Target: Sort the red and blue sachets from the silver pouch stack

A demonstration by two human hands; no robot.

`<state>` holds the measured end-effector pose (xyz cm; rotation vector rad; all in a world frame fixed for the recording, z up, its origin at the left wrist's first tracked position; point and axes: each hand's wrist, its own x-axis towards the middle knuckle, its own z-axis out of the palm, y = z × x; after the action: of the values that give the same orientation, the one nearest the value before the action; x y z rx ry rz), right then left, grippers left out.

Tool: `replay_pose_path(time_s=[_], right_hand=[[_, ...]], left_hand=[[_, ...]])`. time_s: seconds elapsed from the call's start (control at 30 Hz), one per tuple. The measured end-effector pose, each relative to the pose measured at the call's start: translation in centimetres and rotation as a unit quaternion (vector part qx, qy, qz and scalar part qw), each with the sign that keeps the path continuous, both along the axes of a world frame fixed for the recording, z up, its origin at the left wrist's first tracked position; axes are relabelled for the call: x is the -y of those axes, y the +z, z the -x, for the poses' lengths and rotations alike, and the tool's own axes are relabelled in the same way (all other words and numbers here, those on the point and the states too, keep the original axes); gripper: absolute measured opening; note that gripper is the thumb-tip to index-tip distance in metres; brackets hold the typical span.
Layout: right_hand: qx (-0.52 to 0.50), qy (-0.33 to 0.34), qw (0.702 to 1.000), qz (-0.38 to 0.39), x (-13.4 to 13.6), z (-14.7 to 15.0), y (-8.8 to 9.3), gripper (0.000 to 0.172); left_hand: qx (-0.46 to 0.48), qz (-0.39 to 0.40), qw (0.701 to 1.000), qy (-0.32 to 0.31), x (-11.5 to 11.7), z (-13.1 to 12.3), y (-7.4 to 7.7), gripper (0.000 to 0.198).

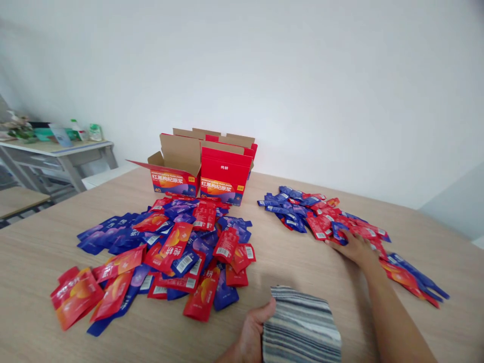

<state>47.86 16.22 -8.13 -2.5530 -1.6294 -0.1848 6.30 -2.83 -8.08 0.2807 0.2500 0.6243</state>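
Note:
My left hand (251,327), at the bottom edge, is closed on a grey, white and black striped cloth (300,325), with the thumb along its left side. The cloth is flat and stiff-looking, and its lower part leaves the frame. Farther right, my right hand (353,248) lies at the near edge of a pile of red and blue sachets (323,222). Its thumb and fingers are apart, around the near side of a small blue sachet (339,233). Whether the fingertips grip that sachet is hard to make out.
A bigger heap of red and blue sachets (177,252) spreads over the table's left half. Behind it stand open red boxes (225,176) with raised flaps. Several loose sachets (414,277) lie to the right of my forearm. A side desk (68,151) holds bottles and flowers.

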Motion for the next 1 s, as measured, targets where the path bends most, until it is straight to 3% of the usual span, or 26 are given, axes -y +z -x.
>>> replay_pose_path(time_s=[0.3, 0.5, 0.73, 1.0], right_hand=[[0.050, 0.017, 0.998, -0.031, 3.2, 4.3, 0.5, 0.074], [0.043, 0.038, 0.998, -0.018, 5.5, 4.9, 0.7, 0.070], [0.051, 0.108, 0.992, 0.026, 10.6, 5.2, 0.5, 0.069], [0.000, 0.134, 0.989, 0.059, 15.2, 7.2, 2.2, 0.065]], left_hand=[[0.055, 0.071, 0.996, -0.022, 0.3, 0.0, 0.1, 0.071], [0.027, 0.132, 0.991, -0.021, 0.2, 0.1, 0.0, 0.072], [0.064, 0.140, 0.988, -0.033, 0.2, 0.0, 0.1, 0.074], [0.042, 0.127, 0.991, -0.025, 0.3, -0.2, 0.9, 0.074]])
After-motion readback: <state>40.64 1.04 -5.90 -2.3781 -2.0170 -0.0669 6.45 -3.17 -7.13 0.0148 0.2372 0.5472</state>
